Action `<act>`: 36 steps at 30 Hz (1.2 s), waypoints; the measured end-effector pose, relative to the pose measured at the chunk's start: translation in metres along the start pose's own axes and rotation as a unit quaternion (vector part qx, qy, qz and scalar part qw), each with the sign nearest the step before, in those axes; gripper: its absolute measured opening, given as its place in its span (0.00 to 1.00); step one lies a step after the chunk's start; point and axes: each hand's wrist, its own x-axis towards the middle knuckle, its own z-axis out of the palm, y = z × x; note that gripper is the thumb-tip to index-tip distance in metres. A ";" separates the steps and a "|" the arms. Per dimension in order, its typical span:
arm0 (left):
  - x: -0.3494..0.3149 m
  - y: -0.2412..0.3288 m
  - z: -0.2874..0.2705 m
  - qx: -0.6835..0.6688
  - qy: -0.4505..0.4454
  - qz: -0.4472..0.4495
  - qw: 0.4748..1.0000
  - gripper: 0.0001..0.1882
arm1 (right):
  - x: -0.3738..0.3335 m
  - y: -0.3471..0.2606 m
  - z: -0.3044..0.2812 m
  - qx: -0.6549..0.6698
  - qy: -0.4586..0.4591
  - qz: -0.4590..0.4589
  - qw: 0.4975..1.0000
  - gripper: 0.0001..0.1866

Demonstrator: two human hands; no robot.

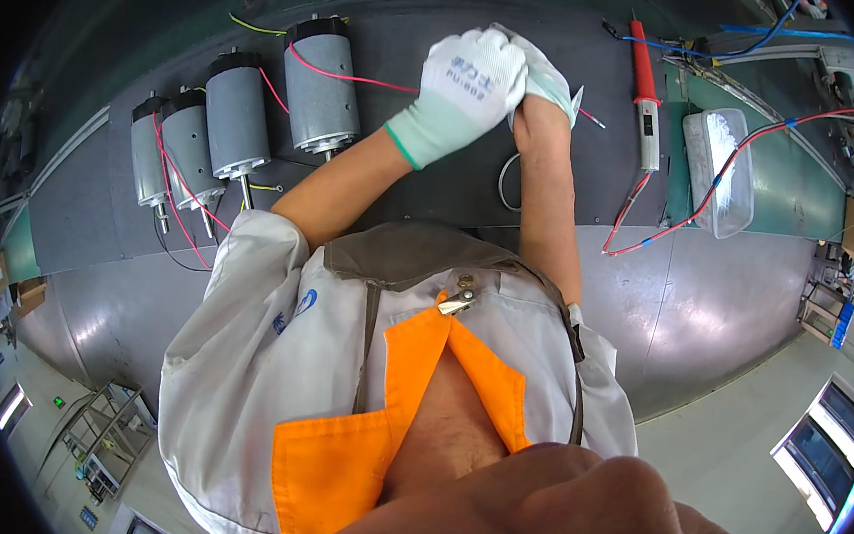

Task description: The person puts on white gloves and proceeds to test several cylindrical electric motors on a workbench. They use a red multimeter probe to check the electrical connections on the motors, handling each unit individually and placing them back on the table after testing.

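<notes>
At the upper centre of the frame I judge the red motor lead [376, 83] light, limp, best pinched along its exposed run, beside my narrowly curled left grip [469, 85], contents hidden, and half-hidden right grip [547, 69], whose spread I cannot tell.

Light is even and fairly bright. Glare whitens the clear plastic box [730, 217]; below it, soft sheen spreads over the grey surface [633, 323]. Fisheye distortion bends outer edges inside dark corners.
</notes>
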 end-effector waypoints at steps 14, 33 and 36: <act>0.026 -0.023 0.021 0.051 -0.123 -0.066 0.989 0.11 | -0.034 -0.021 -0.007 0.087 0.011 -0.091 0.992 0.21; -0.001 0.021 -0.004 -0.471 -0.171 -0.383 0.776 0.21 | -0.036 -0.043 -0.004 0.222 -0.077 -0.067 0.970 0.24; -0.015 0.006 0.010 -0.146 -0.026 -0.064 0.987 0.16 | -0.039 -0.046 -0.004 0.235 -0.089 -0.036 0.967 0.25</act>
